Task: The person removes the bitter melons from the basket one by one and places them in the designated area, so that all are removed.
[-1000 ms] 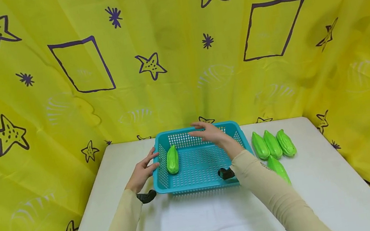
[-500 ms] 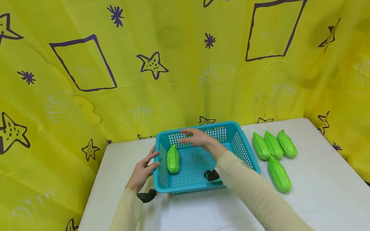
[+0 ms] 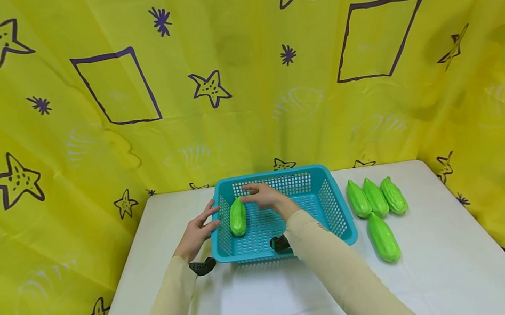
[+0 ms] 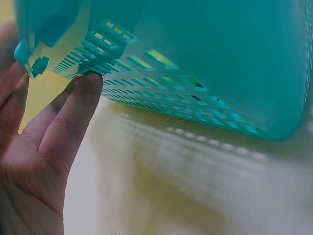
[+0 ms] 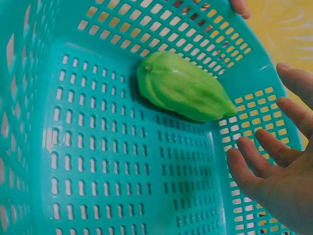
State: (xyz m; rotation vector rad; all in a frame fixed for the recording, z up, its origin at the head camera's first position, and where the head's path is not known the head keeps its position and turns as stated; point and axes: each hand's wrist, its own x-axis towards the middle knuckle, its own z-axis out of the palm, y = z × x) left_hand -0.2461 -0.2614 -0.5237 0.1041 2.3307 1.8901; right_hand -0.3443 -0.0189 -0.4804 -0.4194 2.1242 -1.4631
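Note:
A teal plastic basket [image 3: 285, 252] with slotted walls stands on the white table. Inside, along its left wall, lies one green ridged, gourd-like vegetable [image 5: 183, 87], its tip pointing to the back in the head view. My left hand [image 3: 194, 235] holds the basket's left rim; in the left wrist view some fingers [image 4: 73, 120] press the outer wall while others reach up to the rim. Above the basket floor, just right of the vegetable's far end, hovers my right hand [image 3: 265, 197], with fingers spread and nothing held. In the right wrist view its fingertips are apart from the vegetable.
Right of the basket, several similar green vegetables [image 3: 376, 198] lie on the white table [image 3: 264, 306]. One of them [image 3: 383, 238] sits nearer the front. A yellow curtain [image 3: 248, 126] with star drawings closes off the back and both sides.
My right hand has moved left across the basket toward the vegetable inside and dropped a little lower. The left hand has stayed on the rim, and the vegetables have not moved.

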